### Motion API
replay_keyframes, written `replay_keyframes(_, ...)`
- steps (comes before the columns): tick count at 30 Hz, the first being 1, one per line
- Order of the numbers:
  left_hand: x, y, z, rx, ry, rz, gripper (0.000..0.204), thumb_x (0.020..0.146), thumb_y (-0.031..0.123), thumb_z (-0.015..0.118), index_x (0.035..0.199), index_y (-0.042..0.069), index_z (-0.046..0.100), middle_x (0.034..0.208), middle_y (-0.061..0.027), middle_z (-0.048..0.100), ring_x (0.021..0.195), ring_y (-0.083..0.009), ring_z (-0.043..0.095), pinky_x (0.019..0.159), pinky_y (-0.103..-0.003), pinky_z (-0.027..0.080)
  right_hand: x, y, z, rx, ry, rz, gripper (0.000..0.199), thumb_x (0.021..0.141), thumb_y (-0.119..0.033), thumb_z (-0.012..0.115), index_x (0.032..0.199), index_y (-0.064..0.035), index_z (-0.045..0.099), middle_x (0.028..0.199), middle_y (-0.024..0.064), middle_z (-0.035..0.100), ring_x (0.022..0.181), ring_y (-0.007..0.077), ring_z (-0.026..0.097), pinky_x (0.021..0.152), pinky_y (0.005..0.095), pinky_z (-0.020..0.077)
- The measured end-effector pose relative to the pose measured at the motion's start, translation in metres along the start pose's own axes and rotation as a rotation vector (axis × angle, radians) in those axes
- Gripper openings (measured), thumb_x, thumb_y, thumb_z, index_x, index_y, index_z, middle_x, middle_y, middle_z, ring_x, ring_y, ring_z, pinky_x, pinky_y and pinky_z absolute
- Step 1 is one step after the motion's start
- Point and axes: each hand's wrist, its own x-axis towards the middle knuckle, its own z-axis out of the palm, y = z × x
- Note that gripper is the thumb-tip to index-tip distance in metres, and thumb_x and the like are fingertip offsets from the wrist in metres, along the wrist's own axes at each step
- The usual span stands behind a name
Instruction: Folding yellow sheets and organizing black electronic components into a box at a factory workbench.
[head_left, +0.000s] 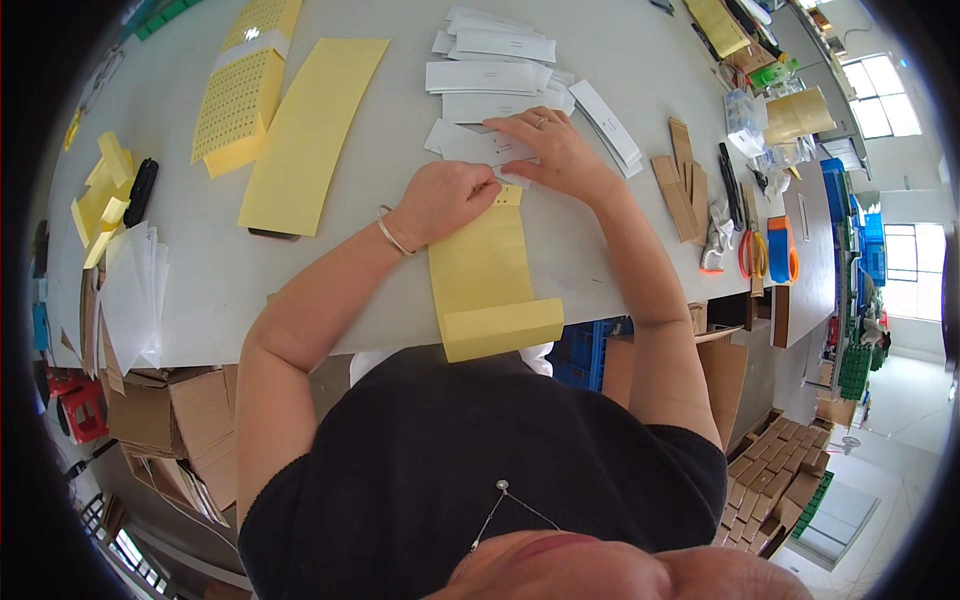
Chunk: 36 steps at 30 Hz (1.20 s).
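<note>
Before me a long yellow paper strip (pixel 480 258) lies on the table, its near end folded and hanging over the front edge. At its far end, a small row of dark marks shows. My left hand (pixel 448 203), with a bangle at the wrist, is closed in a pinch on that far end; the fingertips are partly hidden. My right hand (pixel 562 155) lies with thumb and fingers apart, touching a white paper slip (pixel 468 146) just beyond the strip. More white slips (pixel 488 77) form an overlapping pile farther off.
Left are a wide yellow sheet (pixel 318 130), a banded yellow stack (pixel 240 105) with dark print, yellow scraps (pixel 105 185) and a black tool (pixel 141 192). Right are white slips (pixel 606 125), cardboard pieces (pixel 680 185), scissors (pixel 752 254) and an orange-and-blue tape roll (pixel 783 248).
</note>
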Motion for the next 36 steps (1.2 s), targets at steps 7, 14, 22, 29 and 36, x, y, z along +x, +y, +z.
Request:
replay_keyframes(7,-0.003,0.007,-0.002,0.013,0.023,0.056,0.016,0.084,0.019,0.058,0.078,0.005,0.064,0.073,-0.0101,0.064,0.063,-0.0290,0.060,0.058,-0.038,0.047,-0.009,0.010,-0.012,-0.124,0.116,-0.043,0.045,0.069,-0.016,0.076,0.109,-0.0122,0.058,0.100,0.0037,0.063,0.098,0.0270,0.055,0.096,0.0401,0.0362)
replay_keyframes(14,0.000,0.005,0.005,0.067,0.022,0.129,0.011,0.084,0.016,0.059,0.083,0.006,0.064,0.100,-0.0043,0.069,0.065,-0.0225,0.063,0.061,-0.031,0.050,-0.049,0.098,-0.041,-0.265,0.236,0.676,0.037,0.074,-0.034,0.071,0.099,-0.0103,0.058,0.093,0.0034,0.066,0.091,0.0255,0.059,0.086,0.0403,0.0405)
replay_keyframes(22,0.001,0.002,0.007,0.027,0.073,0.178,0.014,0.085,0.017,0.059,0.082,0.005,0.065,0.092,-0.0048,0.070,0.062,-0.0215,0.062,0.058,-0.031,0.048,-0.045,0.089,-0.037,-0.287,0.135,0.710,0.040,0.073,-0.035,0.074,0.101,-0.0105,0.060,0.101,0.0093,0.063,0.097,0.0281,0.058,0.082,0.0392,0.0444)
replay_keyframes(29,0.005,0.007,-0.002,-0.159,0.075,-0.197,0.020,0.086,0.020,0.059,0.083,0.001,0.064,0.069,-0.0116,0.062,0.057,-0.0253,0.057,0.055,-0.034,0.044,-0.022,0.027,-0.044,0.228,0.351,0.216,0.018,0.072,-0.016,0.076,0.089,-0.0116,0.069,0.094,0.0067,0.063,0.092,0.0236,0.057,0.077,0.0349,0.0458)
replay_keyframes(36,0.004,0.001,0.000,-0.243,0.104,-0.207,0.022,0.086,0.021,0.059,0.084,-0.001,0.063,0.068,-0.0132,0.062,0.055,-0.0225,0.056,0.055,-0.032,0.044,-0.010,-0.017,-0.011,0.066,0.178,-0.151,0.016,0.070,-0.010,0.076,0.084,-0.0106,0.069,0.086,-0.0005,0.062,0.086,0.0197,0.056,0.081,0.0331,0.0427)
